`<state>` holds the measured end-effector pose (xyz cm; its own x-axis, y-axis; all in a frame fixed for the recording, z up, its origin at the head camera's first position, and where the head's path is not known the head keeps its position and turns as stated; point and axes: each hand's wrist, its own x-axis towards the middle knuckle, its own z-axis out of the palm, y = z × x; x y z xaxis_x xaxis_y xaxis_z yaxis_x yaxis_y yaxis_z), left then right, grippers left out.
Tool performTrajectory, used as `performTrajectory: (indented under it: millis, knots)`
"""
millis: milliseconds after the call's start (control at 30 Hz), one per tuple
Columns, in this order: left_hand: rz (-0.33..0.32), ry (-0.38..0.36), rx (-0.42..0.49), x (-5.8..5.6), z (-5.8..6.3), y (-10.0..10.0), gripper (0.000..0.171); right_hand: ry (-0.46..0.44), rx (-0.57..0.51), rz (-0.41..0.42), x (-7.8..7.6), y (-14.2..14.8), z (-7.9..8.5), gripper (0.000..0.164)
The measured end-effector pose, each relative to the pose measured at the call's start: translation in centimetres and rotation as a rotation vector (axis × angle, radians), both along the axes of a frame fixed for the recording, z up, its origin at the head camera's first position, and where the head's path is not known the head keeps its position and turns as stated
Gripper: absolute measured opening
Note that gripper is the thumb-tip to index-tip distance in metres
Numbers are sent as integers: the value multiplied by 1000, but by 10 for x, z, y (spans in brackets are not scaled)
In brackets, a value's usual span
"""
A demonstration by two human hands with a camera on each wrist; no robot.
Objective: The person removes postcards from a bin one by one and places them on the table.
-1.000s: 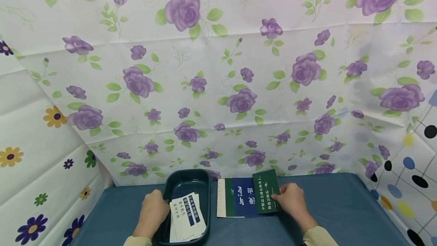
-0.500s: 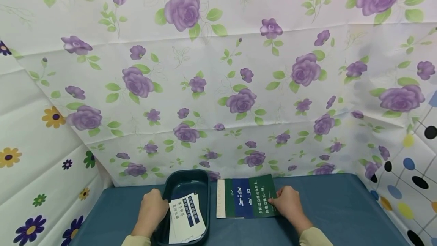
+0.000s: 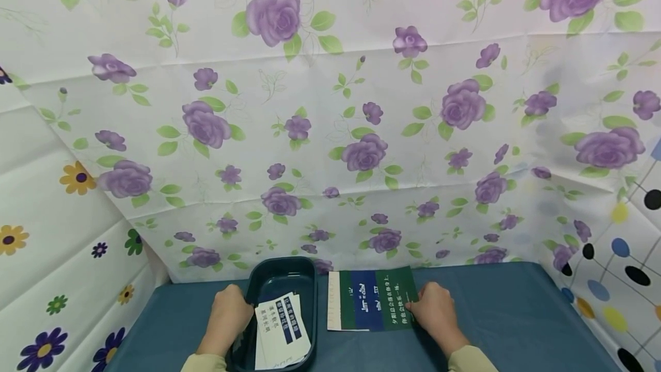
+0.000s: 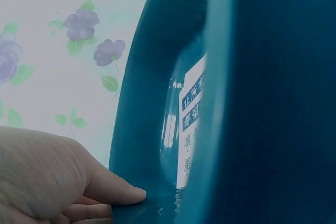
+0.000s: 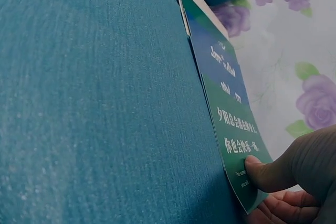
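My left hand (image 3: 229, 316) grips the left rim of a dark teal plastic tray (image 3: 283, 266); in the left wrist view its thumb lies over the tray wall (image 4: 139, 103) and the fingers curl below. Inside the tray lies a small pile of white cards (image 3: 283, 332) with blue and black lettering. To the right, my right hand (image 3: 435, 312) pinches the right edge of a green card (image 3: 396, 297) with white lettering, thumb on top. That card overlaps a blue card (image 3: 368, 303), which overlaps another green card (image 3: 347, 300) and a cream one (image 3: 334, 301) in a row.
A blue-grey cloth (image 3: 496, 309) covers the table. Behind it hangs a white curtain with purple roses (image 3: 364, 152). Patterned sheets close off the left side (image 3: 62, 280) and the right side (image 3: 609, 280).
My right hand has moved left and slightly down with the green card, which now lies lower and straighter over the blue card. My left hand stays at the tray's rim.
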<state>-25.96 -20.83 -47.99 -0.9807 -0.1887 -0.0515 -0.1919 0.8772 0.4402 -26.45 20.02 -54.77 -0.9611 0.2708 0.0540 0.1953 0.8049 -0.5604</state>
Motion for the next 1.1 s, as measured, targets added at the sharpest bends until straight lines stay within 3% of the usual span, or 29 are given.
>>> performTrajectory:
  millis: [767,967,1100]
  knots:
    - [25,27,-8,-1,-7,1,11,-29,10,-11,1,-1,-4,54]
    - [20,52,-29,-2,-7,1,11,-72,9,-16,0,0,-1,51]
    - [19,60,-36,-2,-8,0,10,-44,-4,-24,-1,-1,7,44]
